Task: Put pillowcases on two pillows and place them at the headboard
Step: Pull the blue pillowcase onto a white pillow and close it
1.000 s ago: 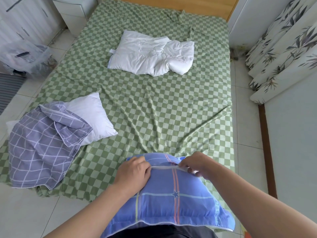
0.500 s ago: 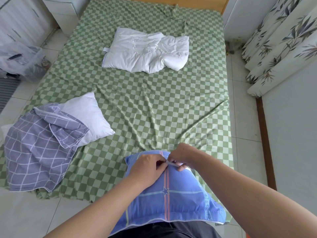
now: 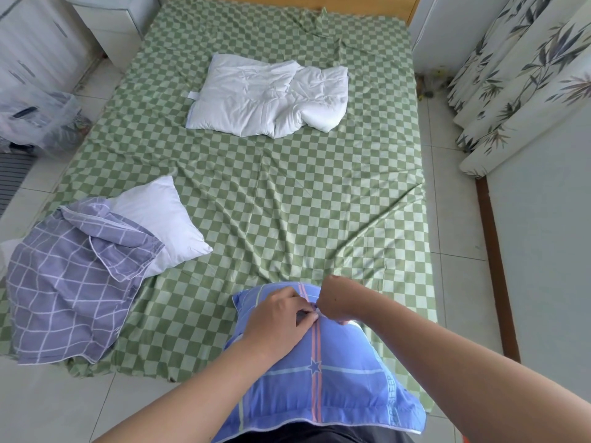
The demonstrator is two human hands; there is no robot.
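A pillow in a blue pillowcase (image 3: 339,388) with pink stripes and a star lies at the foot of the bed, against my body. My left hand (image 3: 281,321) and my right hand (image 3: 335,302) meet at its top seam, both pinching the case's opening near the pink stripe. A bare white pillow (image 3: 160,219) lies at the bed's left edge, half under a loose purple grid pillowcase (image 3: 64,282). The wooden headboard (image 3: 319,0) shows at the far end.
A folded white quilt (image 3: 268,97) lies in the upper middle of the green checked bed sheet (image 3: 287,193). A white nightstand (image 3: 112,24) and a clear plastic bin (image 3: 35,119) stand left of the bed. Leaf-print curtains (image 3: 527,75) hang on the right.
Both hands have drawn together along the top seam of the blue pillowcase, from apart to touching near the pink stripe. The view has shifted a little.
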